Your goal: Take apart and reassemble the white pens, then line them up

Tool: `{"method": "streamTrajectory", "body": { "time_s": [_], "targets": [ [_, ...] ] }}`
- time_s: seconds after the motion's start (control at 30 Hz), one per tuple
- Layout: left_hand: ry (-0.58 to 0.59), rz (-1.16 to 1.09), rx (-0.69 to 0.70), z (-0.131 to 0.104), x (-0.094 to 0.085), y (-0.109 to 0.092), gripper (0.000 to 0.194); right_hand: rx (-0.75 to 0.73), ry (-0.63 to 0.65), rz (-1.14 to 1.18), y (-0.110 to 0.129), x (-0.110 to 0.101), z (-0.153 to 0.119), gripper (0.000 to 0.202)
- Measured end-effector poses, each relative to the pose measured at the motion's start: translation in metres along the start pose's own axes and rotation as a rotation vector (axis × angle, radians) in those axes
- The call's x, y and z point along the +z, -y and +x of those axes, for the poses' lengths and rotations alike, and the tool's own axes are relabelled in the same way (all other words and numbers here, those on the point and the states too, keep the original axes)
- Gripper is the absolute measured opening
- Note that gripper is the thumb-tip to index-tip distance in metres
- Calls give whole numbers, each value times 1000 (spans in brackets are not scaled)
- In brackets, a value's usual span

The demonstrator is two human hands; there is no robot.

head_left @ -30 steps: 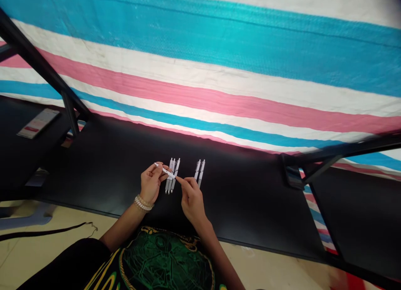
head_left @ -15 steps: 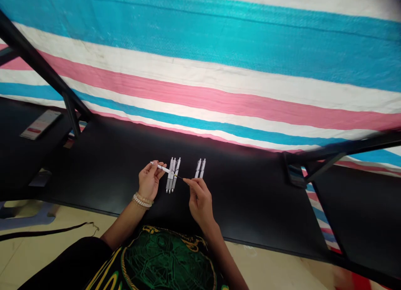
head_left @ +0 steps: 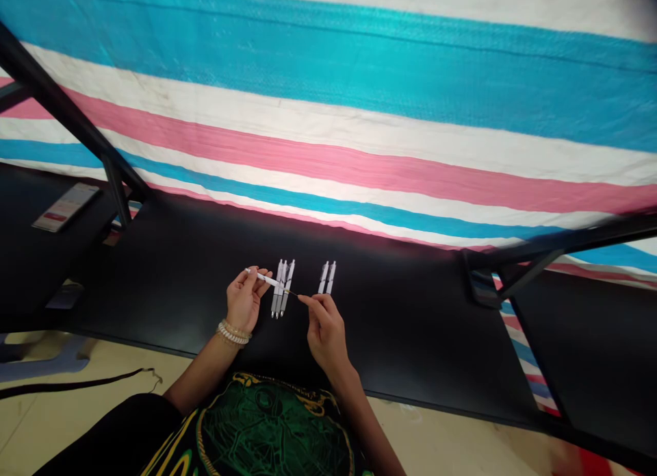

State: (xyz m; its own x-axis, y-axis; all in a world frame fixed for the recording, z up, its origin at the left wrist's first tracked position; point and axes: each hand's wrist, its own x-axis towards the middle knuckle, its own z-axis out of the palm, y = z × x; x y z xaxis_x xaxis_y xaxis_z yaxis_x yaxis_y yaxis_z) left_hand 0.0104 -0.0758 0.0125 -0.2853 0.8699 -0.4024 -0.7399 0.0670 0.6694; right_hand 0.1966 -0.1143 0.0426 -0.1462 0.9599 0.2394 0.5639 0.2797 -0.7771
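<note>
My left hand (head_left: 245,301) grips a white pen barrel (head_left: 263,278), tilted down to the right above the black table. A thin refill (head_left: 291,293) sticks out of the barrel's lower end, and my right hand (head_left: 324,325) pinches its far end between thumb and forefinger. Under the refill lie three white-and-grey pens (head_left: 282,289) side by side, their metal tips toward me. Just beyond my right hand are two white pens (head_left: 327,277), their lower parts hidden by that hand.
A phone (head_left: 66,207) lies on the neighbouring black table at the far left. Dark metal frames (head_left: 117,188) stand at both sides of the table (head_left: 410,325). A striped sheet (head_left: 328,154) hangs along the back edge. A dark strap (head_left: 76,382) crosses at lower left.
My right hand has moved slightly left, and less of the refill shows between it and the barrel. My left hand has stayed nearly in place with the barrel.
</note>
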Motion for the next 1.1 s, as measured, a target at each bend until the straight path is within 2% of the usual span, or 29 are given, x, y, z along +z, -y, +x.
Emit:
{"method": "streamTrajectory", "body": {
  "time_s": [0.23, 0.67, 0.9, 1.1],
  "targets": [
    [30, 84, 43, -4, 3, 4, 34, -20, -28, -16, 3, 4, 2, 31],
    [42, 109, 25, -6, 3, 8, 36, -47, 50, -11, 8, 7, 1, 34],
    [101, 111, -36, -16, 8, 17, 33, -15, -36, -4, 10, 14, 2, 32],
    [114, 88, -43, -16, 9, 16, 32, -22, -83, 43, 5, 17, 3, 24]
  ]
}}
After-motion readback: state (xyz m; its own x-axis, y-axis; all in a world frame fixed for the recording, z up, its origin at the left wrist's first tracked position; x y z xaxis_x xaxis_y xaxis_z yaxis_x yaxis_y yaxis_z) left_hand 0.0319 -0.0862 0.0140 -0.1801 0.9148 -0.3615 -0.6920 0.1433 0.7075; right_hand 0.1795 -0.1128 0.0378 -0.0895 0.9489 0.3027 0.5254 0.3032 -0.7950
